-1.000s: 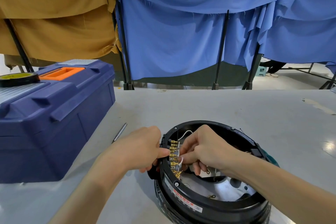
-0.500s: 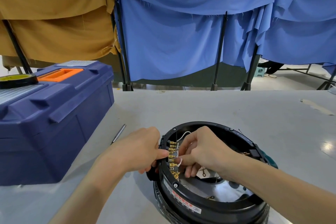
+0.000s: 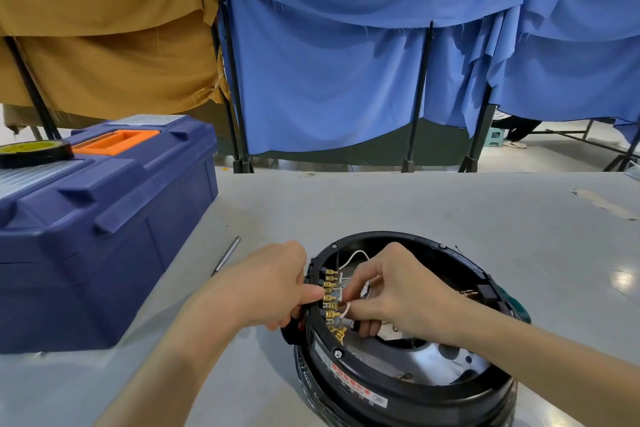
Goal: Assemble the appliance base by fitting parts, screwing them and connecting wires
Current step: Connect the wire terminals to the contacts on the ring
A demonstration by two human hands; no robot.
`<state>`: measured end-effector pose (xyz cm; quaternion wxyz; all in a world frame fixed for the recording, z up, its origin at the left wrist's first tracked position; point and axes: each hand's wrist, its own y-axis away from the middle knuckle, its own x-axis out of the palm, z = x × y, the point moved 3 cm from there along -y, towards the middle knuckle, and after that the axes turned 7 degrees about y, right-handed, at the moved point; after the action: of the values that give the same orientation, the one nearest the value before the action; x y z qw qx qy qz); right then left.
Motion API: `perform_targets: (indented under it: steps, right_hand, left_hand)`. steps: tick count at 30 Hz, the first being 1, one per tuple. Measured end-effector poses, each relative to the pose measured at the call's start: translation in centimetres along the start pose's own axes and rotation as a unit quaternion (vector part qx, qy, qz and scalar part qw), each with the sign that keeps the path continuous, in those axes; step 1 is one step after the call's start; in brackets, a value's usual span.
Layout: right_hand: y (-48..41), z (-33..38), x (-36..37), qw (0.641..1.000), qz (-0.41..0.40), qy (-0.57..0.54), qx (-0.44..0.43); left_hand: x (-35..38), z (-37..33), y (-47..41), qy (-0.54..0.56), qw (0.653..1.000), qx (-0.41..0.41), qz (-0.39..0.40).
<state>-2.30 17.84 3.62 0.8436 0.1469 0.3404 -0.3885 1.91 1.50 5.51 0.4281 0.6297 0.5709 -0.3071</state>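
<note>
A round black appliance base (image 3: 408, 392) lies on the grey table with its open underside up and a silver plate inside. A column of brass terminals (image 3: 330, 302) runs along its left inner wall. My left hand (image 3: 266, 288) grips the left rim from outside, thumb pressed beside the terminals. My right hand (image 3: 391, 291) reaches inside and pinches a thin white wire (image 3: 346, 309) next to the terminals. More white wire (image 3: 356, 255) loops behind my fingers.
A large blue toolbox (image 3: 100, 218) with an orange handle fills the left side, and a roll of black tape (image 3: 34, 152) sits on its lid. A thin metal rod (image 3: 227, 255) lies on the table between toolbox and base. Blue and ochre cloths hang behind.
Both hands stay in place at the terminals. My right hand's fingers shift slightly around the white wire.
</note>
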Motion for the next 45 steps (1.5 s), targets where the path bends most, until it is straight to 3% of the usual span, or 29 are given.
perform_targets:
  steps: [19,28,38,43,45]
  right_hand:
    - [-0.4,-0.8,1.2,0.992,0.005,-0.121,0.032]
    - [-0.4,-0.7,1.0,0.993,0.012,-0.118,0.029]
    - [1.0,0.0,0.4,0.997,0.004,-0.044,0.062]
    - [2.5,0.9,-0.8,0.987,-0.086,0.132,0.007]
    - [2.9,1.3,-0.9,0.983,-0.069,0.170,-0.024]
  left_hand:
    - [-0.1,-0.2,-0.1,0.009,1.000,0.019,-0.015]
    - [-0.2,-0.5,0.0,0.003,1.000,0.016,-0.013]
    - [-0.1,-0.2,0.2,-0.020,1.000,-0.001,-0.014]
    - [-0.3,-0.2,0.4,-0.015,1.000,-0.004,-0.008]
    - [-0.3,-0.3,0.6,-0.007,1.000,0.001,-0.001]
